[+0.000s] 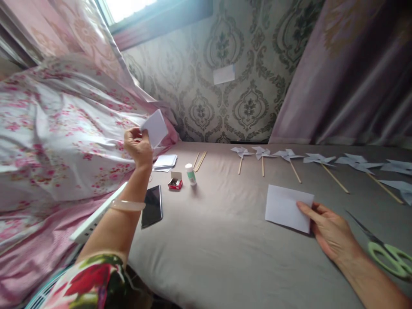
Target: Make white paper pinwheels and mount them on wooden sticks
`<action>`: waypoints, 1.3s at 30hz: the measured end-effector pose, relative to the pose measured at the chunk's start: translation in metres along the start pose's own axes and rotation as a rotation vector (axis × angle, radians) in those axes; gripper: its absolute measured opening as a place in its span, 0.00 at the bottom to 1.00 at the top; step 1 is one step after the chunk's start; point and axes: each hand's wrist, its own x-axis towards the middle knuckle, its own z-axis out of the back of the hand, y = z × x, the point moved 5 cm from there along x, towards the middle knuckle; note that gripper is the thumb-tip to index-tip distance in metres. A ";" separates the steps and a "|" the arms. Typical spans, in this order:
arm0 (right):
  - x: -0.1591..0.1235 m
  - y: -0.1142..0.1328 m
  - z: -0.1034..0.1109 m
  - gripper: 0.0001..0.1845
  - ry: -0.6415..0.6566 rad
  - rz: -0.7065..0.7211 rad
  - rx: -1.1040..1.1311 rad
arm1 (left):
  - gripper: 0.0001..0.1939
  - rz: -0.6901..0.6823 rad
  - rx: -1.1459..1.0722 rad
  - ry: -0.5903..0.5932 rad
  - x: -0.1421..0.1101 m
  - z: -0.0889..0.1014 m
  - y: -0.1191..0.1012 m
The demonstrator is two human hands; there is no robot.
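Observation:
Raised above the left side of the table, my left hand (139, 143) pinches a piece of white paper (156, 128) between thumb and fingers. Below it lies a stack of white paper (165, 162). On the right, my right hand (330, 227) grips the edge of another white paper sheet (285, 208), thumb on top and fingers beneath. Scissors (383, 253) with green handles lie just right of that hand. Several white paper pinwheels (318, 159) on wooden sticks form a row behind it.
A glue stick (190, 174) stands near a small open red box (175, 182) with tiny items inside. Thin wooden sticks (201, 162) lie behind them. A dark phone (152, 206) rests by my left forearm, with a white power strip (96, 216) at the table's left edge.

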 end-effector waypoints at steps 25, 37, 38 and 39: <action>0.001 -0.006 -0.005 0.24 0.089 -0.050 -0.119 | 0.13 -0.113 0.906 1.056 -0.072 -0.029 0.142; -0.002 0.005 -0.016 0.23 0.140 0.130 -0.176 | 0.10 -0.210 0.301 0.367 -0.067 0.016 -0.006; -0.002 0.005 -0.015 0.23 0.136 0.135 -0.178 | 0.11 -0.206 0.282 0.379 -0.077 0.015 -0.023; -0.001 0.004 -0.014 0.23 0.131 0.138 -0.177 | 0.11 -0.190 0.261 0.395 -0.088 0.013 -0.038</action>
